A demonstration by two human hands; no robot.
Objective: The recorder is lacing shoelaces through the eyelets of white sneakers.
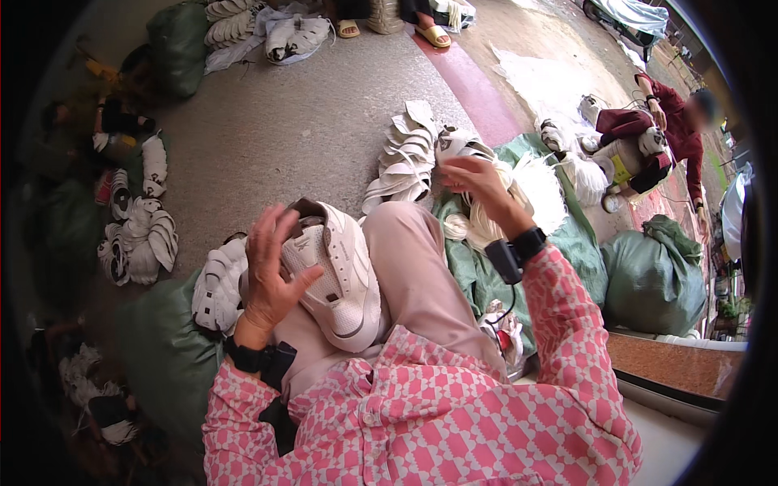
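A white sneaker (336,279) without laces rests on my lap, its toe toward me and its dark-lined collar away. My left hand (271,271) is at the sneaker's left side, thumb and fingers spread, and I cannot tell if it touches the shoe. Raised past my right knee, my right hand (480,182) has its fingers stretched out toward the left. Near and below it are a white shoe upper (460,144) and a loose bundle of white laces (535,194). No held thing shows in either hand.
A row of stacked white shoe uppers (403,158) lies beyond my knees. More uppers (219,283) sit by my left leg on a green sack (162,356). A full green sack (655,275) stands at right. A seated person in dark red (681,121) works at far right.
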